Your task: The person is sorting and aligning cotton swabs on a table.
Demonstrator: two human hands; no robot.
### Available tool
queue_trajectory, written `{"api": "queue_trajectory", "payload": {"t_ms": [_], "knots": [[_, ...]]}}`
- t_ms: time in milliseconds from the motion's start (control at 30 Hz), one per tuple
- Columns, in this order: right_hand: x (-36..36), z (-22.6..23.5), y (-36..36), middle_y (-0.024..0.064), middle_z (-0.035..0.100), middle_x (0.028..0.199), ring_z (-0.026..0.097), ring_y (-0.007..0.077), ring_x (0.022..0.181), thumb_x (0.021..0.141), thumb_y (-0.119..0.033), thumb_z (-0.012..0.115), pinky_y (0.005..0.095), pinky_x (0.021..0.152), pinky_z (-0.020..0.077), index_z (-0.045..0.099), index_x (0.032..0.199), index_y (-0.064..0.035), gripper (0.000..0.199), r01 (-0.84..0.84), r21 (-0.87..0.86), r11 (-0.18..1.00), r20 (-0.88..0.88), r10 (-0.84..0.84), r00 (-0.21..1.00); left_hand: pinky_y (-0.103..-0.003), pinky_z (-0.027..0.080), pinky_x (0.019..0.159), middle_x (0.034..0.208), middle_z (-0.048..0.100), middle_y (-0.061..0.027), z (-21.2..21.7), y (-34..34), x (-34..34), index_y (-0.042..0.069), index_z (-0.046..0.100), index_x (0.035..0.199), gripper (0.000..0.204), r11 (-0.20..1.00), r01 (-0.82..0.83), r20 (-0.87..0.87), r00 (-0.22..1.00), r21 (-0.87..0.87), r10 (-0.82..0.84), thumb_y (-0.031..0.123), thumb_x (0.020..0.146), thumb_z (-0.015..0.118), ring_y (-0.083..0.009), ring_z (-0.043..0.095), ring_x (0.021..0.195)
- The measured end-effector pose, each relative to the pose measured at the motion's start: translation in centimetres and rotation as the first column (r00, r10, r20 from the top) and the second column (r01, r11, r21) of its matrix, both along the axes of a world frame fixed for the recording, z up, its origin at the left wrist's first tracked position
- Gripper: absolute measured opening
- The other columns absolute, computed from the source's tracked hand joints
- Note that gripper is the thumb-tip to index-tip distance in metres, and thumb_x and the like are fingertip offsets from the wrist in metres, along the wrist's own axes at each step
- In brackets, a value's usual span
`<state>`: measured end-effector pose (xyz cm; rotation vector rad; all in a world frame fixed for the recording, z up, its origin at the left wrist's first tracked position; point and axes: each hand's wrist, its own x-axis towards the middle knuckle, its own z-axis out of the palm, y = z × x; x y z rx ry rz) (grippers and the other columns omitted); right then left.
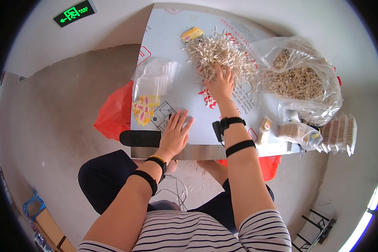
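My right hand (220, 84) reaches forward with fingers spread into a loose heap of small pale wooden sticks (220, 52) on a white printed board (180, 38). Whether it grips any sticks I cannot tell. My left hand (175, 130) lies flat and open on the near edge of the board, holding nothing. Just left of it sits a stack of small clear bags (153, 77) with yellow and red printed ones (143, 108) below. Both wrists wear black bands.
A big clear plastic bag (300, 80) full of the same sticks stands at the right. Filled small packets (338, 132) lie near the board's right corner. A red plastic bag (115, 111) hangs at the left, under the board. Grey floor surrounds everything.
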<state>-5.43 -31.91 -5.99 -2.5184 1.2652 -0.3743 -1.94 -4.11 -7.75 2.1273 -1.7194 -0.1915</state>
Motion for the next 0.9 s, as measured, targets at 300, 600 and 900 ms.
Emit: {"api": "queue_trajectory", "payload": {"t_ms": [300, 600, 900], "knots": [[-5.2, -2.7, 8.4, 0.0158, 0.035, 0.164, 0.03, 0.0453, 0.151, 0.095, -0.017, 0.067, 0.0608, 0.121, 0.0287, 0.05, 0.153, -0.0233, 0.061, -0.036, -0.029, 0.999, 0.163, 0.04, 0.986, -0.053, 0.021, 0.129, 0.167, 0.031, -0.019, 0.3, -0.4, -0.1, 0.012, 0.042, 0.156, 0.07, 1.0, 0.01, -0.007, 1.0, -0.01, -0.01, 0.015, 0.09, 0.065, -0.0409, 0.029, 0.155], [-10.2, -0.7, 9.2, 0.0059, 0.052, 0.154, 0.042, 0.0366, 0.146, 0.089, 0.0, 0.067, 0.0513, 0.119, 0.0341, 0.068, 0.136, -0.0226, 0.053, -0.149, 0.019, 0.989, 0.194, 0.143, 0.971, -0.053, 0.021, 0.129, 0.167, 0.031, -0.0193, -0.2, -0.3, -0.1, 0.011, 0.043, 0.155, 0.068, 1.0, 0.018, 0.005, 1.0, 0.016, -0.018, 0.017, 0.092, 0.065, -0.0404, 0.027, 0.156], [-11.4, -0.3, 10.7, 0.0104, 0.058, 0.142, 0.053, 0.0339, 0.126, 0.087, -0.008, 0.073, 0.0472, 0.109, 0.0425, 0.07, 0.134, -0.0205, 0.049, -0.063, 0.093, 0.994, 0.246, 0.038, 0.968, -0.059, 0.017, 0.128, 0.166, 0.035, -0.0121, 0.4, -0.2, -0.2, 0.025, 0.05, 0.153, 0.057, 0.997, 0.072, -0.011, 0.997, -0.008, -0.072, 0.034, 0.098, 0.063, -0.0406, 0.025, 0.156]]}}
